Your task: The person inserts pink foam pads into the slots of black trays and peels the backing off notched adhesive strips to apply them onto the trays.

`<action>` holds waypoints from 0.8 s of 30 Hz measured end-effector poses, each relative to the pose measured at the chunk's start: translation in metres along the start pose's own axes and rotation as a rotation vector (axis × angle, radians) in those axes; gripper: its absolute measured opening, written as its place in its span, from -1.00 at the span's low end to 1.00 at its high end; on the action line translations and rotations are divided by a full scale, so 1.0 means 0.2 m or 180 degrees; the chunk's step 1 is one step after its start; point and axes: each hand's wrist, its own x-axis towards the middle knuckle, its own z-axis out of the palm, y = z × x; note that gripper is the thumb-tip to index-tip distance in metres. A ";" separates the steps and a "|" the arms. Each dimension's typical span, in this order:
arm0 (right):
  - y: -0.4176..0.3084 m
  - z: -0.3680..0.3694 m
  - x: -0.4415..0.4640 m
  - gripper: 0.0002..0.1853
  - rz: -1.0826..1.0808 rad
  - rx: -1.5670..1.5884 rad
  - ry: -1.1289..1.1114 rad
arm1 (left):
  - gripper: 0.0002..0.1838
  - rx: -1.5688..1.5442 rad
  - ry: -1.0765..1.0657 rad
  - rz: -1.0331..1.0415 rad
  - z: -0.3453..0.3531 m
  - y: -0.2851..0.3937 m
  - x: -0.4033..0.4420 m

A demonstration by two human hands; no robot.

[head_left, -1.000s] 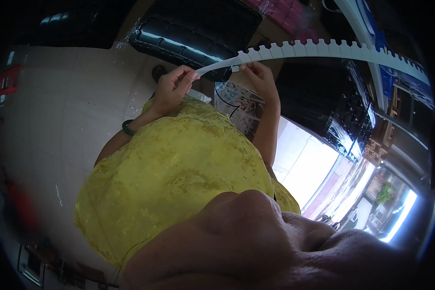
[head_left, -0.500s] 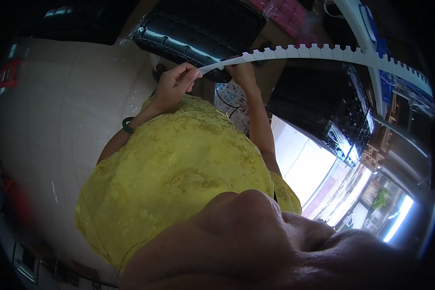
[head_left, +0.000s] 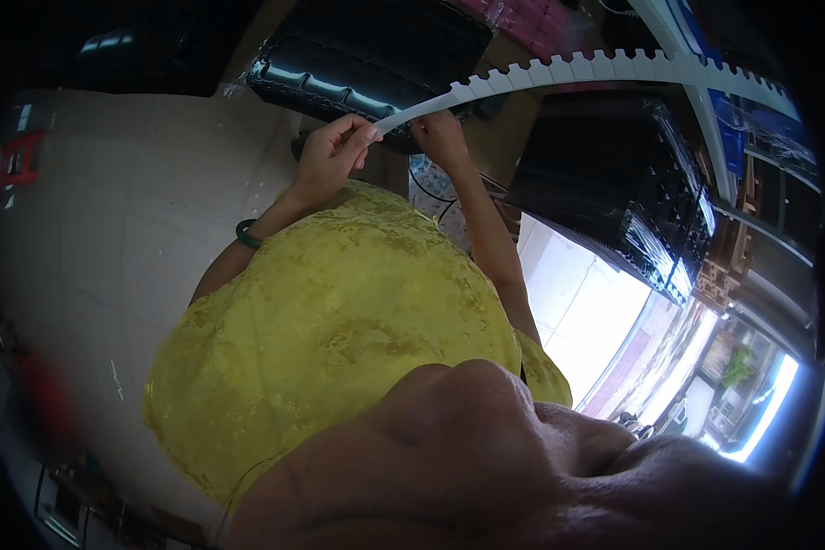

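A long white plastic strip (head_left: 559, 71) with square notches along one edge curves from the middle of the view to the upper right. My left hand (head_left: 332, 158), with a dark green bangle on its wrist, pinches the plain tapered end of the strip between thumb and fingers. Close beside it, my right hand (head_left: 442, 139) is closed just below the strip, near where the notches start. Its fingers are curled and partly hidden, so what they grip cannot be made out. Behind both hands lies a glossy black quilted-looking block (head_left: 367, 55).
A large black plastic-wrapped block (head_left: 605, 174) stands at right, with a pink one (head_left: 532, 23) at the top. White and blue framing (head_left: 706, 110) crosses the upper right. A red stool (head_left: 20, 158) stands on the tiled floor (head_left: 156, 238) at left.
My right hand has shifted slightly left and down, closer to my left hand. The notched strip now sits higher in view at right. My left hand keeps its pinch.
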 end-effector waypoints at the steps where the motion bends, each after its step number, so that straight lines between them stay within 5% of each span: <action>1: 0.00 -0.02 0.00 -0.82 0.0052 0.0171 -0.0006 | -0.73 0.0001 0.0007 0.0055 0.00 -0.02 0.01; 12: 0.13 -0.21 -0.52 -0.85 0.1404 0.1376 0.0737 | -0.75 0.0146 0.0091 0.0185 0.05 -0.04 -0.08; 17: 0.37 -0.21 -0.88 -0.84 0.1680 -0.0939 -0.0078 | -0.75 -0.0227 -0.0263 -0.0094 0.06 -0.10 -0.09; 20: 0.08 -0.38 -0.61 -0.77 0.1472 0.1849 0.0806 | -0.73 -0.0615 -0.0576 -0.0527 0.06 -0.12 -0.07; 24: -0.33 -0.61 -0.24 -0.74 0.0789 0.4810 0.0532 | -0.70 -0.0805 -0.0869 -0.0735 0.02 -0.10 -0.03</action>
